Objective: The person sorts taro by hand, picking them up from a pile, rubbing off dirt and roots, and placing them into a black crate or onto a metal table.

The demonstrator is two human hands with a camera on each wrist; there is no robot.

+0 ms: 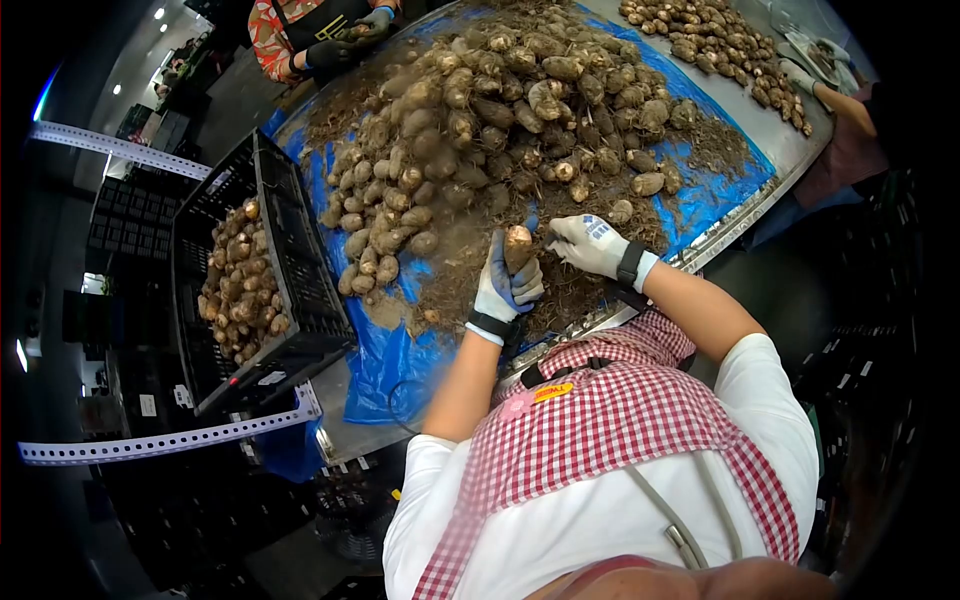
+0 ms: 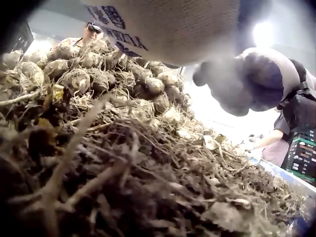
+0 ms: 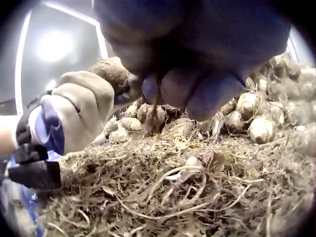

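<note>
In the head view my gloved left hand [image 1: 508, 285] grips a taro corm [image 1: 518, 248], its pale cut-looking end pointing up. The right wrist view shows the same corm [image 3: 112, 74] sticking out past the curled fingers of that hand. Just to the right, my gloved right hand [image 1: 590, 245] is held with its fingers curled, close to the corm but apart from it. A blurred tuft of brown roots [image 3: 155, 101] hangs down from between the right fingers. Below both hands lies a thick layer of loose root trimmings and soil [image 1: 570, 295].
A large heap of taro corms [image 1: 500, 110] covers the blue sheet [image 1: 385, 375] on the table. At the left, a tilted black crate [image 1: 300, 250] holds more corms. One person [image 1: 320, 40] works across the table, another [image 1: 845, 120] at the right by a second pile [image 1: 720, 50].
</note>
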